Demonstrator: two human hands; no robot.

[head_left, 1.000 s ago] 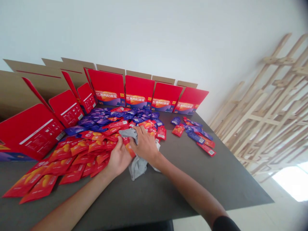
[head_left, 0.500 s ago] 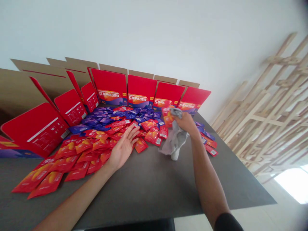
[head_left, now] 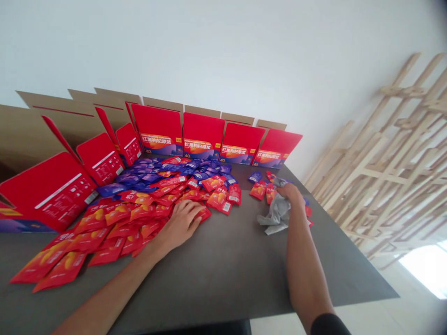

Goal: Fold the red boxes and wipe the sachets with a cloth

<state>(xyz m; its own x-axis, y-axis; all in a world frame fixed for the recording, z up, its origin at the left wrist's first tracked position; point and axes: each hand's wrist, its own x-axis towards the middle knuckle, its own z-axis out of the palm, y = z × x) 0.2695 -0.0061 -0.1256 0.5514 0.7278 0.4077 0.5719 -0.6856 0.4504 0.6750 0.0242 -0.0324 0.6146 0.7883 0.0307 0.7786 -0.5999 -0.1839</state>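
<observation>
Our right hand [head_left: 291,194] held a grey cloth [head_left: 278,215] near the right edge of the surface [head_left: 237,270]

Its fingers closed round the cloth beside a small pouch pile [head_left: 259,190]; our left hand [head_left: 180,224] bent its fingers over red pouches [head_left: 117,214], and whether they gripped any we could not tell

Tabletop [head_left: 237,279]: dark grey, smooth, matt with a faint sheen.
Red pouches [head_left: 61,270]: plastic-looking film, glossy, lightly wrinkled, heaped on the tabletop's left side.
Purple pouches [head_left: 113,189]: the same shiny film, toward the tabletop's back.
Grey cloth [head_left: 278,214]: soft-looking fabric, matt and crumpled, at the tabletop's right side.
Boxes [head_left: 157,122]: printed cardboard, smooth red faces, semi-matt, along the tabletop's back and left.
Inner flaps [head_left: 56,106]: bare brown board, matt, paper-like.
Wooden frames [head_left: 379,173]: pale, unvarnished-looking wood, matt, right of the tabletop.
Wall [head_left: 223,56]: smooth, matt, painted-looking, behind the tabletop.
Floor [head_left: 373,312]: pale, smooth, tile-like, beyond the tabletop's near edge.
Sleeve [head_left: 328,324]: black, matt fabric.
</observation>
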